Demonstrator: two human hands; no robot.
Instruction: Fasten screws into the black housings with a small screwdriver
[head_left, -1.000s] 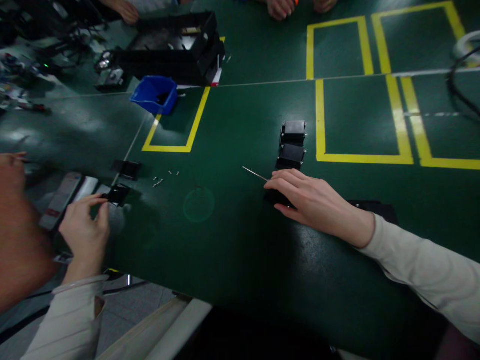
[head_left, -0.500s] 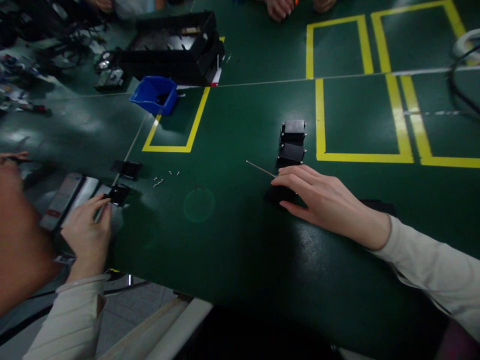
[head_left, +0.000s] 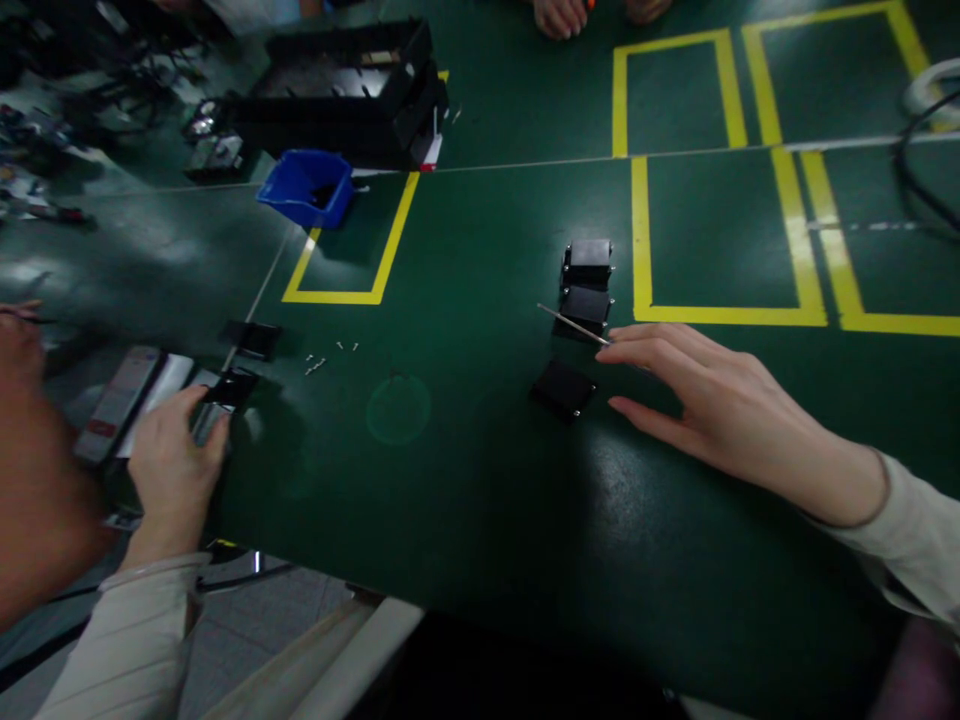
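My left hand (head_left: 176, 455) is at the table's left, thumb and forefinger apart, beside a small black part (head_left: 235, 386). Another flat black part (head_left: 259, 341) lies just beyond it. A thin metal rod-like tool (head_left: 574, 325) sticks out leftward from under the fingers of my right hand (head_left: 697, 400); its other end is hidden. Left of that hand's thumb, clear of it, lies a black block (head_left: 564, 388) with small metal ends at its corners. Two similar pieces, a nearer block (head_left: 585, 305) and a farther block (head_left: 589, 255), sit in a row behind it.
Several tiny screws (head_left: 316, 365) lie loose on the green table (head_left: 465, 480). A blue bin (head_left: 306, 188) stands near black trays (head_left: 337, 100). Another person's arm (head_left: 45, 470) reaches in at left beside a phone-like slab (head_left: 120, 405). A co-worker's hand (head_left: 561, 15) shows at the top.
My right hand has moved right with the thin tool, uncovering the nearest black block. The thumb and forefinger of my left hand have spread apart at the black part.
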